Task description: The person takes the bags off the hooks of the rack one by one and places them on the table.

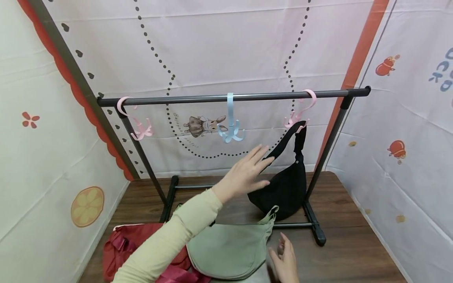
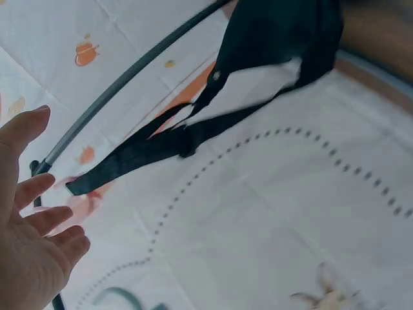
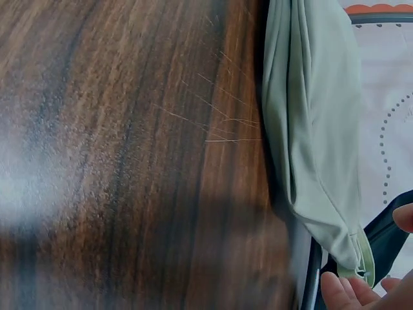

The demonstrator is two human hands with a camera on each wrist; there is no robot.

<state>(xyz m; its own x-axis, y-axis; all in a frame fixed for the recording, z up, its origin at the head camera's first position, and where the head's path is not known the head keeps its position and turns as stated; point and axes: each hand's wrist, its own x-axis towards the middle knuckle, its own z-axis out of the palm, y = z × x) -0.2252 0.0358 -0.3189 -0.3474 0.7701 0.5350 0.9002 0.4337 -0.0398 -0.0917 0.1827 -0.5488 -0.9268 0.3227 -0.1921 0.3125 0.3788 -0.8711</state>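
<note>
A black shoulder bag (image 1: 283, 192) hangs by its strap from the right pink hook (image 1: 295, 118), its bottom low near the rack's foot. My left hand (image 1: 244, 173) is held out in front of that bag with fingers spread and nothing in them. In the left wrist view the black strap (image 2: 148, 152) runs up to the hook beyond my fingertips. Below lies a green bag (image 1: 230, 249) on the table. My right hand (image 1: 286, 259), fingers loosely bent and holding nothing, is just right of it. The green bag's strap end (image 3: 364, 258) shows near those fingers in the right wrist view.
A black rack (image 1: 198, 99) stands on the wooden table (image 1: 354, 236). Its bar also carries a blue hook (image 1: 231, 118) at the middle and another pink hook (image 1: 139, 127) at the left. A red bag (image 1: 120, 243) lies at the front left, partly behind my left sleeve. Printed cloth surrounds the table.
</note>
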